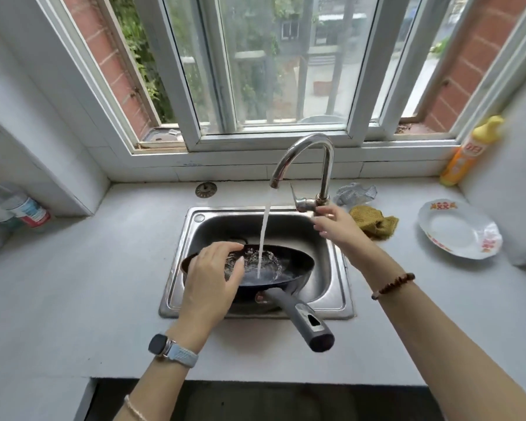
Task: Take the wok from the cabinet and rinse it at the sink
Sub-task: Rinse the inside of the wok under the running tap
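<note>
Gripping the wet wok (274,268) rim, left hand (208,284) fingers risk slipping; the handle (304,320) looks safer; right hand (334,221) fingers pinch the tap lever (304,204).

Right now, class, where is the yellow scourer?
In the head view the yellow scourer lies on the counter right of the sink, just behind the right hand at the tap, in front of a grey cloth.

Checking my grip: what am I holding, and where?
Left hand grips the wok by its near rim; right hand rests at the faucet lever.
</note>
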`<action>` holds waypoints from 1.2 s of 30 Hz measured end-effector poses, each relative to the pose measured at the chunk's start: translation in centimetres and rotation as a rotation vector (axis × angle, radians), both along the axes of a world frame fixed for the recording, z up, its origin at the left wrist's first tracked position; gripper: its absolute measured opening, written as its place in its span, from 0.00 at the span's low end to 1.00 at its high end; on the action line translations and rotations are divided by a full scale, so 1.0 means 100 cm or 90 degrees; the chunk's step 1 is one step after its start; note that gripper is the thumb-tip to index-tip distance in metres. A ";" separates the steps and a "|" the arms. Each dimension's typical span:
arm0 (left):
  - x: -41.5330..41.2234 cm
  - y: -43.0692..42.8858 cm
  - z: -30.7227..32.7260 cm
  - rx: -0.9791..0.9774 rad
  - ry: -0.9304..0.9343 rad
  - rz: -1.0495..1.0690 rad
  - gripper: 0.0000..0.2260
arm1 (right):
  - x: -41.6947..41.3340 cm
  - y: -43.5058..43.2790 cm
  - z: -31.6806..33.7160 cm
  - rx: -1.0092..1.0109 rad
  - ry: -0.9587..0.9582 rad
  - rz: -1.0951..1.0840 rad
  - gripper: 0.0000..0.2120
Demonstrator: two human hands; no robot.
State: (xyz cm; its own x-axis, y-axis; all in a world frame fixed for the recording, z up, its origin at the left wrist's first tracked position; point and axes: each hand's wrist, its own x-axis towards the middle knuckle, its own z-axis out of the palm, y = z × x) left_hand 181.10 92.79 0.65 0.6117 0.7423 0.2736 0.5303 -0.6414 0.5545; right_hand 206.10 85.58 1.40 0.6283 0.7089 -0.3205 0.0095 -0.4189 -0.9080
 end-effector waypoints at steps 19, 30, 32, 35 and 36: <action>-0.025 -0.060 0.000 -0.837 -0.123 -0.072 0.18 | -0.115 -0.079 0.067 -0.315 0.040 0.191 0.21; 0.025 -0.069 -0.008 -1.226 -0.206 0.018 0.19 | -0.140 -0.052 0.056 -0.492 0.018 0.195 0.11; 0.034 -0.070 -0.011 -1.246 -0.216 0.048 0.16 | -0.139 -0.049 0.053 -0.507 0.006 0.198 0.11; 0.044 -0.073 -0.012 -1.243 -0.239 0.081 0.09 | -0.139 -0.046 0.050 -0.535 -0.011 0.211 0.13; 0.045 -0.074 -0.011 -1.241 -0.247 0.086 0.08 | -0.139 -0.045 0.049 -0.545 -0.026 0.216 0.14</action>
State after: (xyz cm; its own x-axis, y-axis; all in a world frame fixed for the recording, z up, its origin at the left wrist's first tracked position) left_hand 185.64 85.42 -0.45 0.6541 0.1775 -0.7353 0.2151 0.8883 0.4058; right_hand 192.17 81.06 6.33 0.4523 0.3881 -0.8030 0.2799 -0.9166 -0.2854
